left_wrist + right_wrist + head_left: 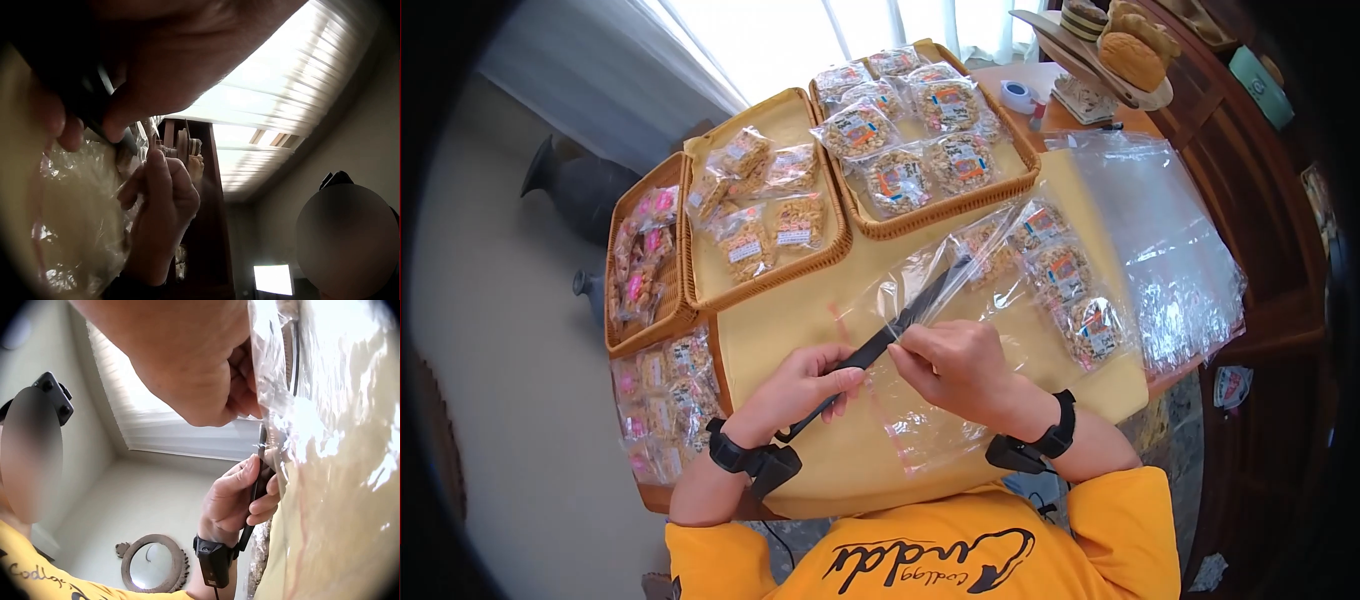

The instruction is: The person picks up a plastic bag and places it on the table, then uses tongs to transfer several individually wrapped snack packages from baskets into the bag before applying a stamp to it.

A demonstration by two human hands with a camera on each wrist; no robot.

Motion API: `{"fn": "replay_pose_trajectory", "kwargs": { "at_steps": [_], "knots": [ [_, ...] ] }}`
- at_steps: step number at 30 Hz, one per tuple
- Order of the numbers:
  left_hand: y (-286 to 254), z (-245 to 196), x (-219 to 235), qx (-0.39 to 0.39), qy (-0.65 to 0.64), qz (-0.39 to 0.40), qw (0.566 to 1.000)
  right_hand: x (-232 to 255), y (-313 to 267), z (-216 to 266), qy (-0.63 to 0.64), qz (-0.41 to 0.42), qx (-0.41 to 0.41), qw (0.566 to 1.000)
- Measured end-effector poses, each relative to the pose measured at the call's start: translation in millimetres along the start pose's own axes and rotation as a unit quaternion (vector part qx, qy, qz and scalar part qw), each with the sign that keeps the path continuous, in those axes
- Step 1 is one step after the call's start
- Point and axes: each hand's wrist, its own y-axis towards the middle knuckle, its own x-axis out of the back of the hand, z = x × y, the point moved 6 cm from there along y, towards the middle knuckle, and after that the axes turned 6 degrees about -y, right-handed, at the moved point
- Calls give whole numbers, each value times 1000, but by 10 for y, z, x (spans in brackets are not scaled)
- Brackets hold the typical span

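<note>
A long black knife slants across the middle of the table in the head view, gripped at its handle by my left hand. Its broad dark blade runs under a fold of clear plastic bag. Close beside the blade, my right hand pinches a gathered part of that bag, fingers curled in. The right wrist view shows the plastic hanging by the right fingers. Several round snack packets lie just beyond the right hand, partly overlapped by the plastic.
Three wicker trays of packaged snacks stand at the back: a small one, a middle one and a large one. Flat clear bags lie at the right edge, more packets at the left. A tape roll sits behind.
</note>
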Motion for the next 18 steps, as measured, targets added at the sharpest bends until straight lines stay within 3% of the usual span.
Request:
{"fn": "replay_pose_trajectory", "kwargs": {
  "at_steps": [4,7,10,12,13,15,18],
  "knots": [
    [-300,44,263,14,3,8,1000,23,22,37,-5,13,21,1000],
    [-806,39,629,69,99,-34,992,3,8,24,-24,38,23,999],
    [-1232,15,979,84,122,-22,989,-57,-11,-16,-19,61,2,998],
    [-1422,-65,1183,47,53,-151,986,-87,-26,-24,-45,82,0,996],
    [-1433,-85,1187,47,51,-152,986,-88,-28,-16,-44,83,2,996],
    [-1414,-245,1282,-25,1,-217,976,-79,-18,-20,-41,84,-8,996],
    [-1311,-388,1282,-15,8,-231,973,-101,-21,-36,-23,80,-11,996]
  ]
}}
